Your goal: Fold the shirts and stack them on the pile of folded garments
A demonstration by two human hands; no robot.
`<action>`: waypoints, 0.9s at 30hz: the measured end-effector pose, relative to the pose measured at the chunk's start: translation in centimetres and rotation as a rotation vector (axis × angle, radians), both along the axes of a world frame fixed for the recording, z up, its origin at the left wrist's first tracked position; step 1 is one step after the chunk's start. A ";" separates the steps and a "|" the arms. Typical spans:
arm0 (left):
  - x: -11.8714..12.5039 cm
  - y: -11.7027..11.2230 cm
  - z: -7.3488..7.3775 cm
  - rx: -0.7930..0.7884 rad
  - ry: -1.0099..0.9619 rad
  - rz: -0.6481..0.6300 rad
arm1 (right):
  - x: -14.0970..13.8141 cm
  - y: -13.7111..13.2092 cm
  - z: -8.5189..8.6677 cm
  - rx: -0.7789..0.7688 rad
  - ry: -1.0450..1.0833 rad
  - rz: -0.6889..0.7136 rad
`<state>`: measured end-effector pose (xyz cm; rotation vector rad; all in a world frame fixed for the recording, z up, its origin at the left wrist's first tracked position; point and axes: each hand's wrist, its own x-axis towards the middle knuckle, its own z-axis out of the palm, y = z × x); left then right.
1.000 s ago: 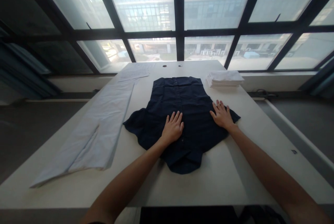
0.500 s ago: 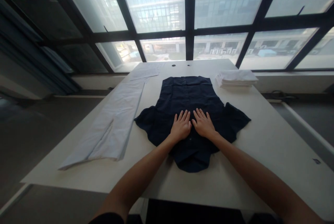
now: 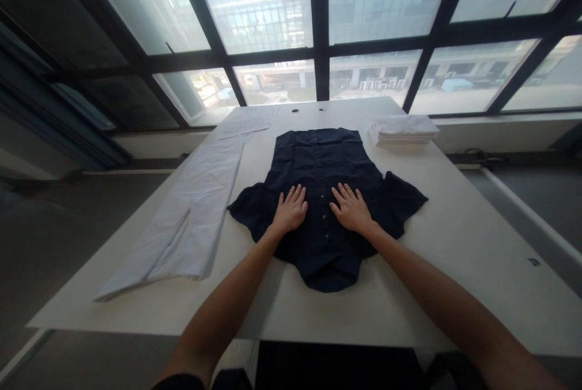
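Observation:
A dark navy button-up shirt (image 3: 325, 159) lies spread on the white table (image 3: 459, 244), front side up. Its collar points toward me and its short sleeves stick out to both sides. My left hand (image 3: 291, 208) rests flat on the left half of the shirt, fingers stretched out. On the right half lies my right hand (image 3: 351, 207), also flat with its fingers apart. Between the two hands, the button strip with several small buttons shows.
White folded trousers (image 3: 182, 214) lie along the table's left side. Behind them are sheets of paper (image 3: 245, 122). A stack of folded white cloth (image 3: 402, 129) sits at the back right. Tall windows (image 3: 373, 68) stand beyond the table's far edge.
My hands have moved apart across the shirt, the left one sliding further left, uncovering the buttons between them. The view has shifted slightly.

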<state>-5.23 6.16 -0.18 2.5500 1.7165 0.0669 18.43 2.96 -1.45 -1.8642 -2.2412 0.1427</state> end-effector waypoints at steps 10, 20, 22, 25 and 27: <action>-7.0 1.5 -0.2 0.103 0.069 0.190 | 5.8 1.8 -0.5 -0.014 -0.063 -0.196; -6.4 -3.2 0.0 0.071 0.116 0.167 | 6.5 -2.8 -0.9 -0.001 -0.104 -0.162; -5.8 -3.6 0.5 0.043 0.132 0.172 | 6.3 -3.2 -0.6 -0.024 -0.091 -0.170; -3.1 -2.2 1.9 0.055 0.093 0.092 | 4.2 -1.7 0.6 0.006 -0.025 -0.148; -0.2 -0.3 2.8 0.068 0.015 -0.019 | 1.9 0.4 1.7 0.061 0.034 -0.104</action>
